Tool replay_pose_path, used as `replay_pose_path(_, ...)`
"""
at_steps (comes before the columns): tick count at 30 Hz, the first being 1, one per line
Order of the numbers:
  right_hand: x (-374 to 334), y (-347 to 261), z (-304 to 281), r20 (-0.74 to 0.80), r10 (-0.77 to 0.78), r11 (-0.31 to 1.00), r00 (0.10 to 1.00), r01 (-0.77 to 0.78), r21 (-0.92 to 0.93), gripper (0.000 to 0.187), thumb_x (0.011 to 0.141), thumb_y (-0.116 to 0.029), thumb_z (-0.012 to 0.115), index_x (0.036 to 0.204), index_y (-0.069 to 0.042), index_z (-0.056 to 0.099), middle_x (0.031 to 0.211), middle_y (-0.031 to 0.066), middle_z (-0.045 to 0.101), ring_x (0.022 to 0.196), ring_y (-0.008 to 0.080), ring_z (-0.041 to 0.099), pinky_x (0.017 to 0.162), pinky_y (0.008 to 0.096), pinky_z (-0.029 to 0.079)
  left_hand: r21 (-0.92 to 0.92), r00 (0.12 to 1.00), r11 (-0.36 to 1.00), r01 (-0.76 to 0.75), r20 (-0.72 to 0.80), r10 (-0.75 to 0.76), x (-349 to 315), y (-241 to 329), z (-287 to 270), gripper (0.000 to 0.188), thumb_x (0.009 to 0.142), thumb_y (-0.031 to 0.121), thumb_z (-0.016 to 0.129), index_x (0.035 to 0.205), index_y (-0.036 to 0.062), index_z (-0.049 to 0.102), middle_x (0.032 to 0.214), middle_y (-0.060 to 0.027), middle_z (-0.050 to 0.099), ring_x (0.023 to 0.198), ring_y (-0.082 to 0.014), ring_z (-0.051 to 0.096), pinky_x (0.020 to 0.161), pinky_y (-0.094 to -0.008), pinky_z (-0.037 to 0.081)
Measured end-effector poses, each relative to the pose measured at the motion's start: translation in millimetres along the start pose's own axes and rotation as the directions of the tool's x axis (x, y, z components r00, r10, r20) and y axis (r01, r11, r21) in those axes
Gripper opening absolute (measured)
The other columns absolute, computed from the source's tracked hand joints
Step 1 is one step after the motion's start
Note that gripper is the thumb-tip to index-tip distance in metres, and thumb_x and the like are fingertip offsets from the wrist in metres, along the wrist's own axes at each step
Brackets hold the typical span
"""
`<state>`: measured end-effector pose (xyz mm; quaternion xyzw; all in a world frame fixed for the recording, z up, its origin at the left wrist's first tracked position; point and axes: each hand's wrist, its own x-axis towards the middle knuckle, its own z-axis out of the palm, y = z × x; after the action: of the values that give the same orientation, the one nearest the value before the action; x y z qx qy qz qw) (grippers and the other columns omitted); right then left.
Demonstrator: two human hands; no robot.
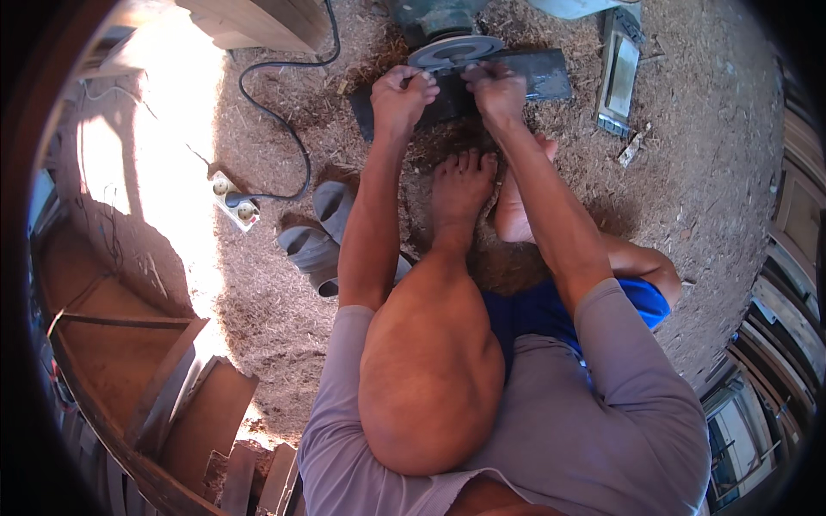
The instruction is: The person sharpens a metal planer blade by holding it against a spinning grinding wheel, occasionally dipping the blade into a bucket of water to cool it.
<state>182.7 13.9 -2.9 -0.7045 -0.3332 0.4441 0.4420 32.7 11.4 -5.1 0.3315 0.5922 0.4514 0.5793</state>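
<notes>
In front of me on the ground stands a green motor-like machine (437, 17) with a round grey disc (456, 50), probably a grinding wheel. My left hand (403, 100) is closed in a pinch at the disc's near left edge. Close to its near right edge, my right hand (499, 93) has its fingers curled closed as well. Whatever thin thing the fingertips may hold against the disc is too small to make out. Under both hands lies a dark flat board (548, 77), wet-looking at its right end.
A long narrow tool with a pale block (623, 79) lies right of the board. At left, a black cord (284, 120) runs into a white power strip (234, 202), near grey sandals (311, 249). Wooden furniture parts (120, 344) stand lower left; boards (796, 249) line the right.
</notes>
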Motion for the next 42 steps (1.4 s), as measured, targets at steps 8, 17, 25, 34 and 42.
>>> replay_pose_path(8, 2.6, 7.5, 2.9, -0.035, -0.064, 0.983, 0.997, 0.056, -0.176, 0.021, 0.075, -0.01, 0.071, 0.089, 0.005, 0.069, 0.066, 0.0096, 0.067, 0.059, 0.0151, 0.062, 0.057, 0.0265, 0.047, -0.04, 1.0, 0.999, 0.007, 0.009, -0.007, -1.1, 0.7, -4.1, 0.016, 0.088, 0.006, 0.061, 0.096, -0.0079, 0.059, 0.087, -0.0154, 0.066, 0.075, -0.0202, 0.068, 0.065, -0.0268, 0.057)
replay_pose_path(17, -30.9, -16.0, -4.8, 0.194, 0.0, 0.997, 0.981, 0.016, -0.077, 0.022, 0.084, -0.015, 0.067, 0.094, 0.004, 0.067, 0.083, 0.0129, 0.072, 0.074, 0.0113, 0.067, 0.064, 0.0245, 0.052, -0.065, 1.0, 0.998, 0.005, 0.013, -0.004, -17.3, 5.3, -26.5, 0.015, 0.09, 0.007, 0.061, 0.097, -0.006, 0.059, 0.086, -0.0139, 0.066, 0.076, -0.0187, 0.068, 0.066, -0.0277, 0.057)
replay_pose_path(25, -96.2, -54.5, -78.7, 0.568, 0.06, 0.762, 0.821, -0.405, 0.505, 0.015, 0.094, -0.011, 0.059, 0.103, -0.001, 0.065, 0.087, 0.0067, 0.068, 0.071, 0.0085, 0.064, 0.065, 0.0186, 0.053, -0.36, 0.972, 0.931, -0.05, 0.198, 0.129, -68.2, 52.7, -23.1, 0.017, 0.093, 0.006, 0.057, 0.108, -0.0028, 0.06, 0.097, -0.014, 0.067, 0.081, -0.0221, 0.069, 0.071, -0.0319, 0.059)
replay_pose_path(34, -123.8, -68.8, -125.1, 0.447, -0.043, 0.767, 0.894, -0.256, 0.588, 0.009, 0.09, -0.007, 0.063, 0.098, -0.005, 0.064, 0.083, 0.0, 0.063, 0.066, 0.007, 0.057, 0.058, 0.0189, 0.047, -0.456, 0.874, 0.887, 0.08, 0.46, 0.157, -113.3, 100.1, 27.4, 0.022, 0.094, 0.008, 0.057, 0.113, -0.0012, 0.06, 0.105, -0.0135, 0.066, 0.084, -0.0191, 0.068, 0.072, -0.0321, 0.059)
replay_pose_path(42, -136.0, -75.1, -140.3, 0.44, -0.076, 0.867, 0.895, -0.158, 0.472, 0.009, 0.09, -0.008, 0.064, 0.099, -0.006, 0.065, 0.087, -0.0013, 0.064, 0.072, 0.0056, 0.057, 0.064, 0.0206, 0.046, -0.093, 0.869, 0.988, -0.12, 0.472, 0.15, -128.7, 120.1, 48.6, 0.019, 0.09, 0.007, 0.063, 0.108, 0.0007, 0.063, 0.097, -0.0091, 0.068, 0.075, -0.0127, 0.065, 0.065, -0.0252, 0.056)
